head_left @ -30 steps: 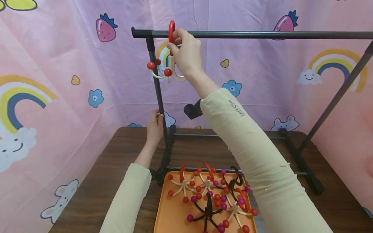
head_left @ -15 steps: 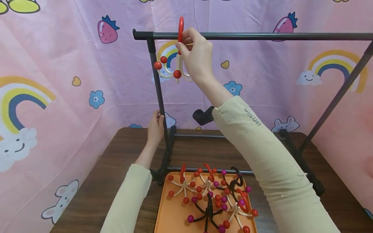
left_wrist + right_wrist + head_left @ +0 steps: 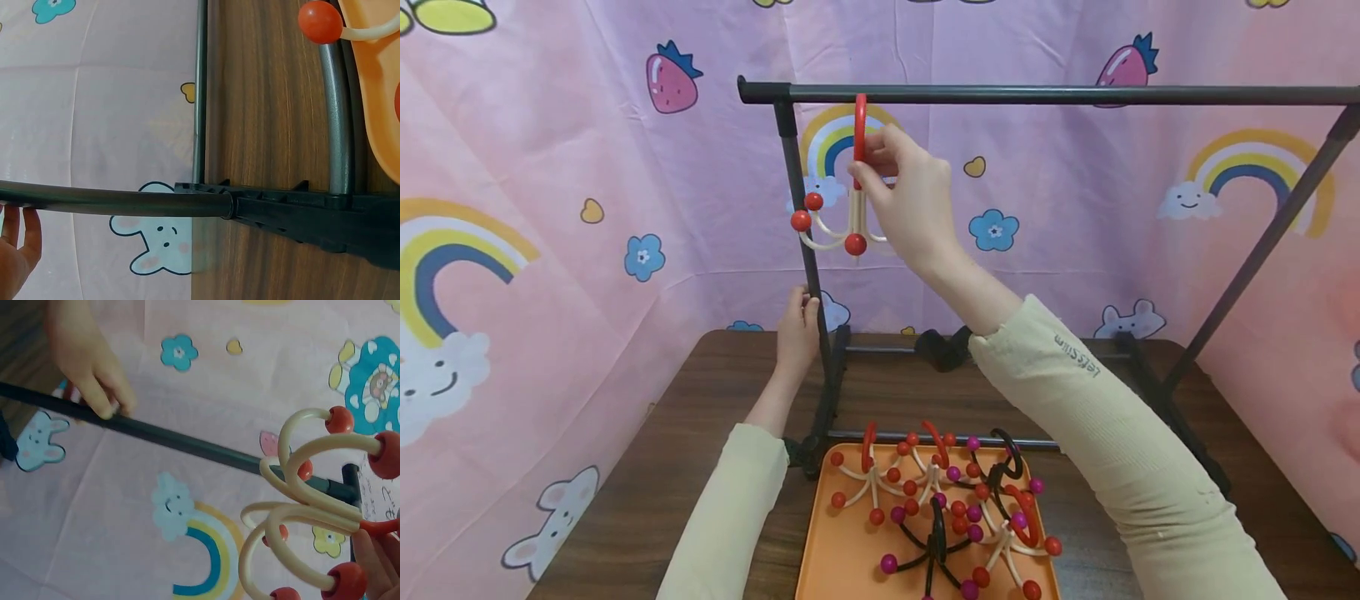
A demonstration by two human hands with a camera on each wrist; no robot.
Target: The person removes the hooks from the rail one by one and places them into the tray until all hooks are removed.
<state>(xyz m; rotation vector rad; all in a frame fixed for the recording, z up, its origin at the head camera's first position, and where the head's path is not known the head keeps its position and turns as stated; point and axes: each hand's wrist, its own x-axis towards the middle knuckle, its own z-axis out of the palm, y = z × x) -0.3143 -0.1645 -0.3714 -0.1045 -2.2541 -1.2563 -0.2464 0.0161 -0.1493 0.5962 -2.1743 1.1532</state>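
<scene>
My right hand (image 3: pixel 917 196) pinches the red top of a multi-arm hanging hook (image 3: pixel 857 212) between thumb and fingers. Its curved cream arms end in red balls and spread below the hand. The tip of the red hook overlaps the top bar (image 3: pixel 1000 95) of a dark metal rack in the head view. Seen close in the right wrist view, the hook's cream arms (image 3: pixel 306 509) point away from the fingers. Lower down, my left hand (image 3: pixel 797 333) holds the rack's left post (image 3: pixel 805 225), with thumb and finger against the tube in the right wrist view.
An orange tray (image 3: pixel 842 558) at the front of the wooden table (image 3: pixel 700 450) bears several more hooks, some cream with red balls, some black (image 3: pixel 936 546) with purple balls. The rack's base bar (image 3: pixel 887 435) runs just behind it. A patterned cloth (image 3: pixel 715 192) covers the walls.
My right hand moved slightly right, then came down with the hanging hook, whose top went from above the bar to overlapping it. The left hand stayed at the post.
</scene>
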